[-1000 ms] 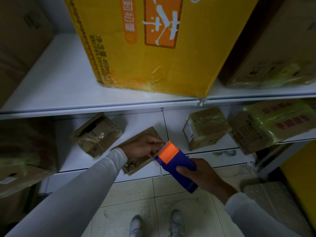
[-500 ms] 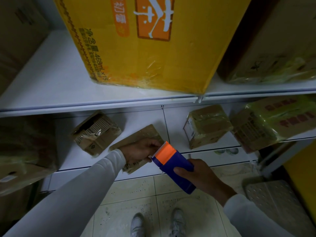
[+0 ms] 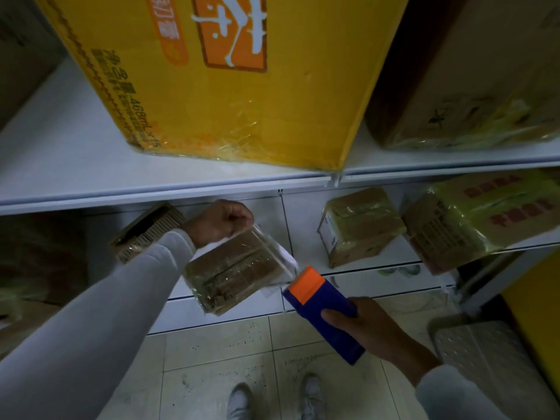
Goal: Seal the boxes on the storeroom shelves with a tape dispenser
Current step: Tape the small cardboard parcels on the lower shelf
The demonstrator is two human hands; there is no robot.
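A small brown cardboard box [image 3: 230, 274] lies on the lower white shelf [image 3: 372, 269], near its front edge. My right hand [image 3: 368, 330] grips a blue tape dispenser [image 3: 322, 309] with an orange head, just right of the box. A strip of clear tape [image 3: 274, 251] runs from the dispenser's head up and left over the box. My left hand [image 3: 222, 222] pinches the far end of that strip above the box's back edge.
A large yellow carton [image 3: 230, 77] and a brown box [image 3: 472, 86] stand on the upper shelf [image 3: 69, 153]. On the lower shelf sit an open corrugated box [image 3: 145, 231] at left and two taped boxes [image 3: 360, 227], [image 3: 481, 219] at right. Tiled floor [image 3: 212, 359] and my shoes [image 3: 239, 401] are below.
My left hand has pulled the tape end up and away from the dispenser, stretching a strip over the small box. My right hand with the dispenser has drawn back down and right.
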